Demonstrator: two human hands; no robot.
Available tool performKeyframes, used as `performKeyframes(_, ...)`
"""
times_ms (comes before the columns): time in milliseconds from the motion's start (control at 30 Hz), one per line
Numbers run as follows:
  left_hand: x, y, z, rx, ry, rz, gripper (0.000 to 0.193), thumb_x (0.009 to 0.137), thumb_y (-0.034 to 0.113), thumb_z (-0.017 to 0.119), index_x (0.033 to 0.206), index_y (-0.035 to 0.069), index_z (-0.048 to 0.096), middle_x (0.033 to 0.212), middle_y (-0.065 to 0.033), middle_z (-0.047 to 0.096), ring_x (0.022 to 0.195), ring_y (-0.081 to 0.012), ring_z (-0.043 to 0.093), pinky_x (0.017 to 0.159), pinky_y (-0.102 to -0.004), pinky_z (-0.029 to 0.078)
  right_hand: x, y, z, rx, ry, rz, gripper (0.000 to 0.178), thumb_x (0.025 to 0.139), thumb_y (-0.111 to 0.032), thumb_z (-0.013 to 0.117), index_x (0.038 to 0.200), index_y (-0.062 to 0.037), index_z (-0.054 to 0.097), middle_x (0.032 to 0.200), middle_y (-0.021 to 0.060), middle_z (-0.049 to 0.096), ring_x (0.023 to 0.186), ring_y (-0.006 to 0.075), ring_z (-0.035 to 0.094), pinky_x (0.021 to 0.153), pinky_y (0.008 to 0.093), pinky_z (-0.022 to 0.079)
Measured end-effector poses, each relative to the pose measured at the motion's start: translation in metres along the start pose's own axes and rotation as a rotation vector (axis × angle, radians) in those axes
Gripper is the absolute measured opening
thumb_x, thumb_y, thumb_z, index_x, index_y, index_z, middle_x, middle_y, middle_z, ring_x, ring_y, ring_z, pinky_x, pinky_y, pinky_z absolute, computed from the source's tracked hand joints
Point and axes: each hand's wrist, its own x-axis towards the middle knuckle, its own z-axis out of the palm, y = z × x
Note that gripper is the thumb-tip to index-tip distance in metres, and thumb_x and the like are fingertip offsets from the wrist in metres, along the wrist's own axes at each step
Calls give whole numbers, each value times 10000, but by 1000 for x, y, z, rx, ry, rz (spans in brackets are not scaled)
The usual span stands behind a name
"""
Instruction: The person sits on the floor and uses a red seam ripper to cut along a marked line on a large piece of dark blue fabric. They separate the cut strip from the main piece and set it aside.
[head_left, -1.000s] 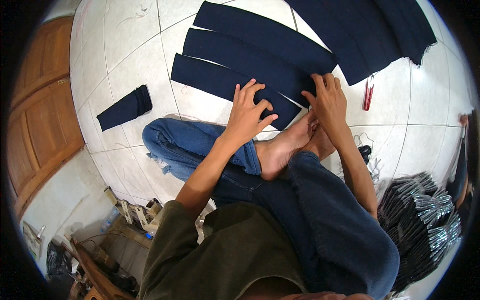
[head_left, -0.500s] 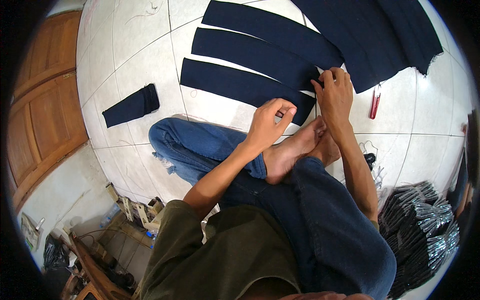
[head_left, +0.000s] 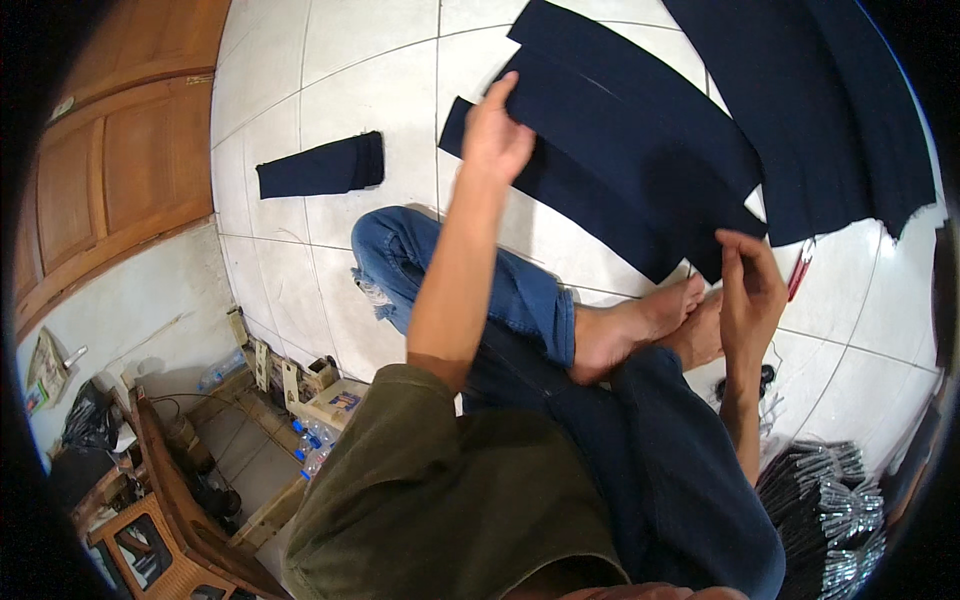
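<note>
A dark navy fabric strip (head_left: 615,150) stretches between my two hands, overlapping the strips beside it. My left hand (head_left: 497,130) grips its left end, with the index finger along the edge. My right hand (head_left: 752,290) pinches its right end close to my bare feet. Below the held piece lies a second navy strip (head_left: 456,124), partly covered. On the far side, a third navy strip (head_left: 570,28) shows along its upper edge. All are on the white tiled floor, and the boundaries between them are hard to see where they overlap.
A larger navy cloth (head_left: 810,110) spreads at the far right. Red-handled snips (head_left: 800,270) lie near my right hand. A folded navy piece (head_left: 320,166) sits at left. Black bundles with shiny silvery ends (head_left: 835,500) lie lower right; a wooden door (head_left: 120,150) stands left.
My left hand has moved away from me to the strip's left end and gripped it. The middle strip has shifted toward me, over the nearest one. The whole view has turned slightly.
</note>
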Motion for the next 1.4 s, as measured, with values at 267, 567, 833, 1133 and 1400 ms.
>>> performKeyframes(267,-37,80,-65,1319,379,258,304,888,270,760,964,-24,747,818,-110,733,703,-192,681,672,-335,548,-25,24,22,-107,-102,124,170,940,-17,663,1070,-41,770,914,87,758,787,163,694,737,295,522)
performKeyframes(567,-37,68,-88,1513,494,404,320,854,309,760,914,-5,761,757,-131,733,689,-223,688,686,-348,524,-25,30,27,-347,-193,101,198,943,19,640,1098,-12,759,998,95,756,852,156,676,798,286,524)
performKeyframes(833,-26,58,-91,1545,484,527,311,849,312,801,928,13,769,812,-139,764,763,-271,737,738,-384,556,-24,43,21,-463,-168,5,217,860,-40,698,1066,-83,754,964,133,710,847,319,705,768,403,549)
performKeyframes(1133,-33,38,-62,1539,453,859,266,958,237,720,1117,24,718,803,-77,665,708,-161,616,668,-320,499,53,86,-11,-692,309,-35,227,917,-200,763,1056,-39,684,945,109,668,746,296,655,665,413,528)
performKeyframes(1400,-75,-63,12,1170,-251,212,293,1035,291,650,1127,25,730,955,-112,747,836,-131,693,716,-266,552,58,97,14,-623,265,-63,202,904,-167,777,923,-28,632,1047,134,675,889,280,709,722,383,581)
